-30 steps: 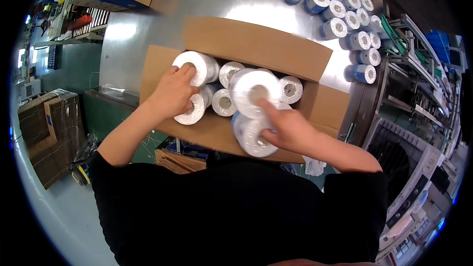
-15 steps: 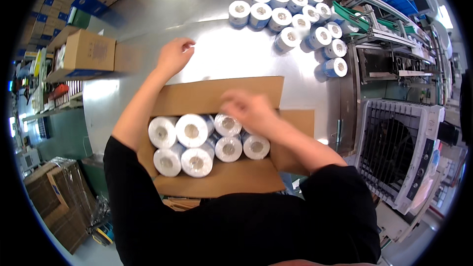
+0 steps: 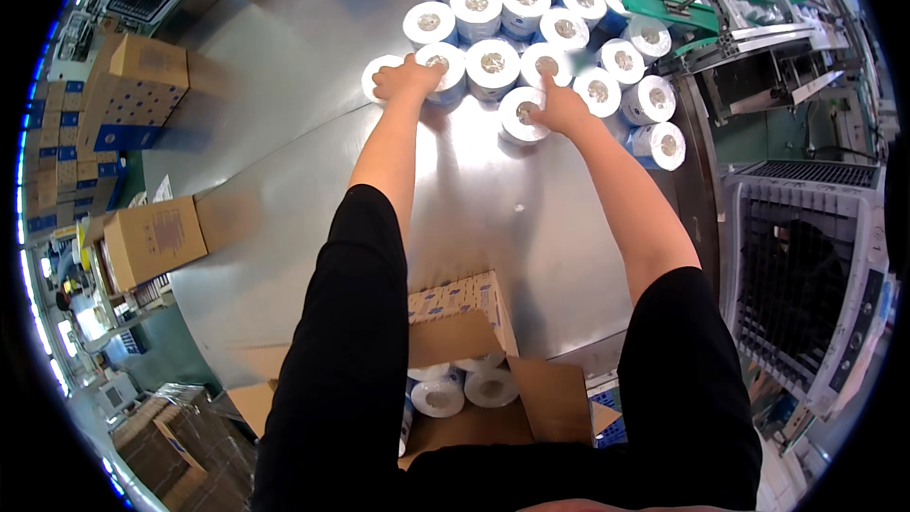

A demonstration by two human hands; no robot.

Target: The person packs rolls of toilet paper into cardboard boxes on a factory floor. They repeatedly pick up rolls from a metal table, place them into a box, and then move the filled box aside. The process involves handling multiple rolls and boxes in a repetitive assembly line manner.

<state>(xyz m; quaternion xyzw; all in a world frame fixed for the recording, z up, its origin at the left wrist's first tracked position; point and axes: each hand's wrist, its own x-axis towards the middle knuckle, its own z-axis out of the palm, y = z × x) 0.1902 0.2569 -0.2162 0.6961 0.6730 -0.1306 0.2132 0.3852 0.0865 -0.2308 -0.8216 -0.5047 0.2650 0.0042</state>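
White paper rolls [image 3: 493, 64] with blue-and-white wrapping stand on end in a cluster on the metal table. At its near left corner, my left hand [image 3: 408, 81] lies over two neighbouring rolls, fingers spread across their tops. My right hand [image 3: 566, 112] reaches the near edge of the cluster, its fingers apart. One finger touches the front roll [image 3: 520, 123]; another meets the roll just behind it. Close to my body, an open cardboard box [image 3: 550, 393] holds more rolls [image 3: 438, 398], partly hidden by my left sleeve.
Green-railed conveyor machinery [image 3: 668, 8] borders the cluster's right side. A grey fan unit with a grille [image 3: 806, 256] stands right of the table [image 3: 313, 104]. Cardboard boxes [image 3: 156, 237] sit along the left edge, with stacked cartons [image 3: 57, 147] beyond. Wrapped cardboard [image 3: 161, 446] lies at lower left.
Both hands have moved forward from around the box to the rolls on the table. The view has shifted forward, so the box sits lower in it.
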